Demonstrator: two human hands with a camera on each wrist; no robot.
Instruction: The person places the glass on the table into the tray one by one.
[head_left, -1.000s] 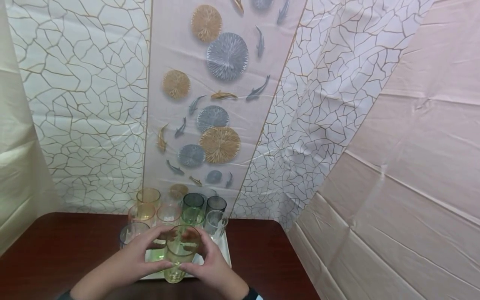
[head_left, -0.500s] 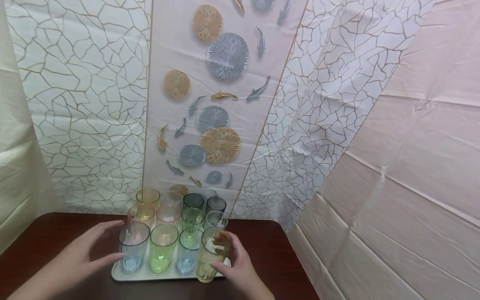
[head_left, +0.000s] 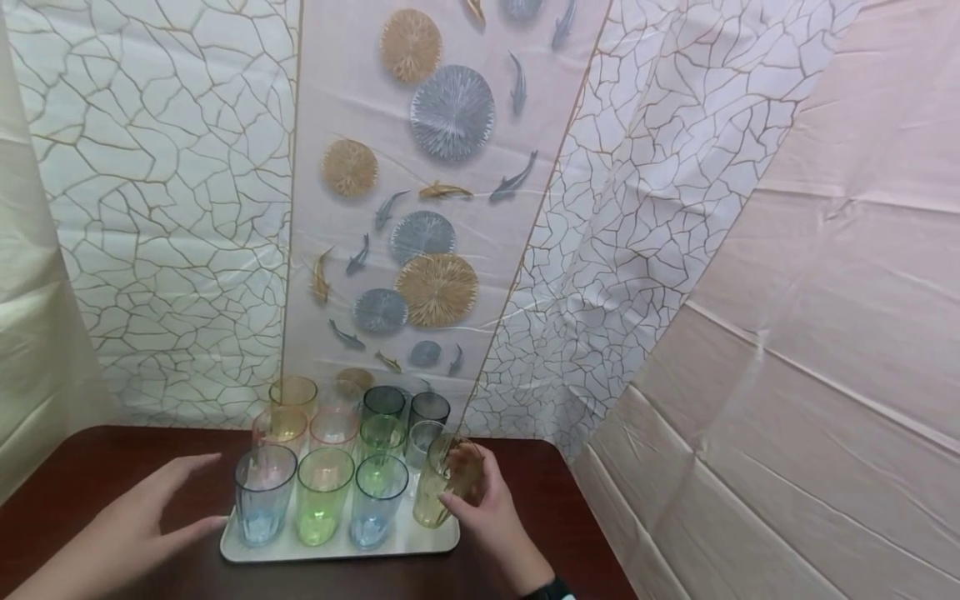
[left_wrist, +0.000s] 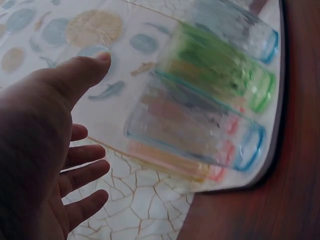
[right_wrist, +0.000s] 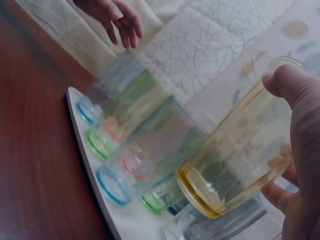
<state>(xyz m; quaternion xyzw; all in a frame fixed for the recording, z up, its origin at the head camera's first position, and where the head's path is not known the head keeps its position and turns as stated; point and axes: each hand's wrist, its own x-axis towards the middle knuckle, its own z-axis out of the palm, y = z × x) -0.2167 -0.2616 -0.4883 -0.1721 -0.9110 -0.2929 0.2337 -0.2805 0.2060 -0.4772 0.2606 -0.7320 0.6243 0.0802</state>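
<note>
My right hand [head_left: 491, 508] grips a yellow glass [right_wrist: 240, 145], thumb on the near side and fingers round the far side. In the head view that glass is slightly tilted over the front right corner of a white tray [head_left: 420, 540]. Left of it in the front row stand a blue glass [head_left: 378, 500], a green glass [head_left: 324, 500] and another blue glass [head_left: 262, 500]. My left hand [head_left: 142, 517] holds nothing and is left of the tray, thumb and fingers spread apart, near the leftmost blue glass.
Behind the front row stand more glasses: a red-rimmed one [head_left: 277, 425], a pink one [head_left: 333, 425], an amber one [head_left: 292, 390], a dark green one [head_left: 384, 400] and a grey one [head_left: 430, 408]. The dark wooden table [head_left: 525, 483] meets patterned cloth [head_left: 180, 250] at the back.
The yellow glass was between both hands over the tray's front. My left hand let go and moved left; my right hand carried the glass right to the tray's front right corner.
</note>
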